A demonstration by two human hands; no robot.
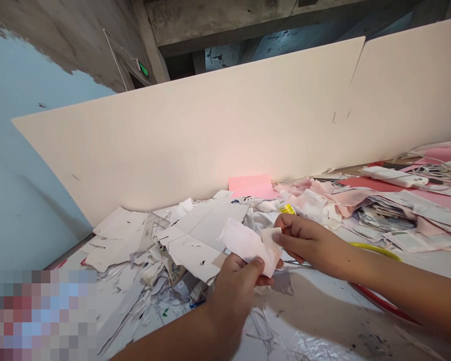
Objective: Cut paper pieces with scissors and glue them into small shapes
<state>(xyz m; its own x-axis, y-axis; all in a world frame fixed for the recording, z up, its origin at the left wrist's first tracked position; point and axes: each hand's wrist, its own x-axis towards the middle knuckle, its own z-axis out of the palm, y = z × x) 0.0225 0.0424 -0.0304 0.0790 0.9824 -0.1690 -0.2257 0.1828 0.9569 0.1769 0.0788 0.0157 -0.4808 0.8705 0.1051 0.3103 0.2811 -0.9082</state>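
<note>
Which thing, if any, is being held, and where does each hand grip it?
A thin, pale pinkish piece, paper or cloth: the left hand grips its lower edge; the right hand pinches a flap at its right.

Head cam, faces fwd/down (hands [235, 286] v. close).

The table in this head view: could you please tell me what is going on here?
A person holds a small pale piece, paper or cloth, with both hands above a white table. The left hand grips its lower part, thumb on top; the right hand pinches its right end. White sheets and scraps lie nearby; a pink sheet is in front of the pale board.
</note>
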